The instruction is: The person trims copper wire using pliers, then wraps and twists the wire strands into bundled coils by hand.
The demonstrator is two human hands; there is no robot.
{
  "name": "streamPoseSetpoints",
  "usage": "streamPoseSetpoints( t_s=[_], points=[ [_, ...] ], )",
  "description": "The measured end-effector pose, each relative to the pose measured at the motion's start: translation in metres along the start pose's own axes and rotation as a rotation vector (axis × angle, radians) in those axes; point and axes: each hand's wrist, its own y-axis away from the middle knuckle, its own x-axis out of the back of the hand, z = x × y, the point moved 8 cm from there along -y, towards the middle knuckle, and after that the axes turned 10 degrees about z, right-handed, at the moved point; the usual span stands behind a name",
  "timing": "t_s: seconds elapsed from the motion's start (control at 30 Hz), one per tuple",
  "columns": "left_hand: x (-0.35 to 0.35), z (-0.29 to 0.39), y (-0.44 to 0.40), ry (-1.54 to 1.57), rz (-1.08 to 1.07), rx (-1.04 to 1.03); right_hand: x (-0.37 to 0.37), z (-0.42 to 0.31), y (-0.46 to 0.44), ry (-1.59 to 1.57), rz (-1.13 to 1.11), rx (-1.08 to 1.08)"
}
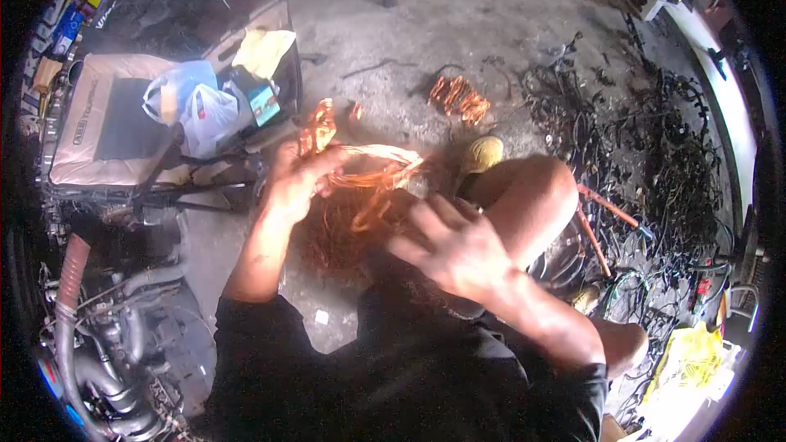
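Note:
My left hand (303, 173) is closed around one end of a looped bundle of copper wire (381, 157), and a folded copper end sticks up above the fist. My right hand (450, 241) is blurred by motion, just right of the bundle's lower strands; whether its fingers hold any wire is unclear. Below the bundle lies a loose tangle of thin copper wire (332, 233) on the floor. Farther forward sit several tied copper bundles (459, 100), with a small copper piece (355, 110) to their left.
A folding chair (74, 143) holding plastic bags (209, 115) stands at left. Metal engine parts (110, 360) lie lower left. Black cable scraps (663, 164) cover the right side, near red-handled cutters (610, 211). A yellow bag (688, 360) is lower right.

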Motion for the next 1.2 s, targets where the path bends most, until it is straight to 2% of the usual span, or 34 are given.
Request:
streamPoseSetpoints(
  t_s=[0.13,0.27,0.37,0.43,0.5,0.57,0.6,0.63,0.7,0.73,0.8,0.83,0.9,0.97,1.1,1.2],
  points=[
    [-0.050,0.052,0.018,0.034,-0.218,-0.086,0.016,0.015,-0.022,0.115,0.231,0.030],
    [-0.108,0.088,0.026,0.006,-0.418,-0.185,0.074,0.050,-0.017,-0.065,0.434,-0.190],
    [-0.163,0.123,0.046,-0.076,-0.621,-0.366,0.110,0.072,0.009,0.117,0.572,-0.378],
    [-0.197,0.141,0.063,0.037,-0.772,-0.444,0.137,0.082,0.022,0.116,0.665,-0.447],
    [-0.220,0.152,0.072,-0.146,-0.775,-0.552,0.164,0.094,0.037,0.024,0.798,-0.534],
    [-0.241,0.158,0.074,-0.216,-0.759,-0.580,0.193,0.096,0.050,0.036,0.828,-0.590],
    [-0.254,0.165,0.080,-0.180,-0.800,-0.601,0.205,0.093,0.054,0.228,0.777,-0.486],
    [-0.266,0.168,0.087,-0.175,-0.818,-0.612,0.215,0.093,0.060,0.156,0.762,-0.456],
    [-0.289,0.176,0.100,-0.085,-0.856,-0.603,0.219,0.090,0.070,0.090,0.700,-0.440],
    [-0.302,0.170,0.101,-0.113,-0.872,-0.573,0.211,0.098,0.076,-0.009,0.624,-0.515],
    [-0.324,0.164,0.117,0.001,-0.934,-0.500,0.200,0.112,0.096,-0.160,0.548,-0.809],
    [-0.334,0.160,0.122,-0.006,-0.953,-0.435,0.199,0.118,0.107,-0.255,0.568,-0.897],
    [-0.356,0.149,0.122,0.021,-0.966,-0.420,0.195,0.132,0.130,-0.230,0.605,-0.844],
    [-0.373,0.139,0.119,-0.048,-0.963,-0.390,0.186,0.142,0.148,-0.498,0.650,-0.829],
    [-0.404,0.116,0.119,-0.135,-1.108,-0.253,0.172,0.168,0.188,-0.467,0.722,-0.876],
    [-0.424,0.086,0.117,-0.043,-1.100,-0.196,0.170,0.181,0.210,-0.399,0.788,-0.945]
  ],
)
